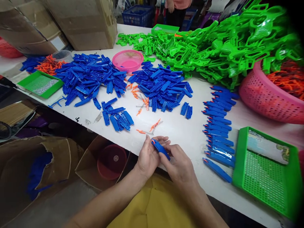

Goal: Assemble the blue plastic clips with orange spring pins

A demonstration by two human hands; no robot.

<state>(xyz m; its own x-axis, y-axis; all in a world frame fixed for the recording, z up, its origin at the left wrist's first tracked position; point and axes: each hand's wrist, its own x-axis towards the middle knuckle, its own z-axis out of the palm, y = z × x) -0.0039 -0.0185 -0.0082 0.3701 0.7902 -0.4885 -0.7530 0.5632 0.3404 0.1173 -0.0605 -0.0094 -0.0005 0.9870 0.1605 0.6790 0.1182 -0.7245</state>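
Note:
Near the table's front edge I have a slim blue plastic part (161, 148) with an orange tip at its upper end. My left hand (147, 158) cradles it from the left, fingers curled behind it and thumb beside the tip. On the lower end, the thumb and fingers of my right hand (179, 163) grip the same part. Just beyond my fingertips lie small orange pieces (155, 124) with thin metal springs (149, 133). To the right, a column of similar blue parts with orange tips (218, 139) lies side by side on the white table (190, 136).
Heaps of blue parts (87, 74) and a pink basket (128, 60) lie ahead. Green toy gun shells (201, 47) pile up at back right. A pink tub (268, 95) and green tray (263, 180) stand right; open cardboard boxes (87, 161) sit below left. A person (178, 9) stands beyond.

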